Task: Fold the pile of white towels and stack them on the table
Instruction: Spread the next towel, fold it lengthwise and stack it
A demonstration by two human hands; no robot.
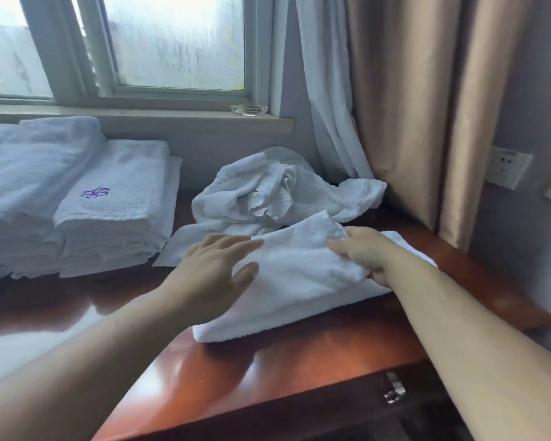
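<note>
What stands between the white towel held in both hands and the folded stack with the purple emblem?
Nothing visible does. The white towel lies right of the folded stack; between them shows only a flat white cloth corner on the glossy reddish wooden table.

Towels are fluffy white terry cloth, the crumpled pile looks waffle-weave. Table is glossy reddish wood, pretty reflective. Shiny metal drawer handle, matt fabric curtains.

Daylight comes through a fogged window above a sill; beige curtains hang right, beside a wall socket.
</note>
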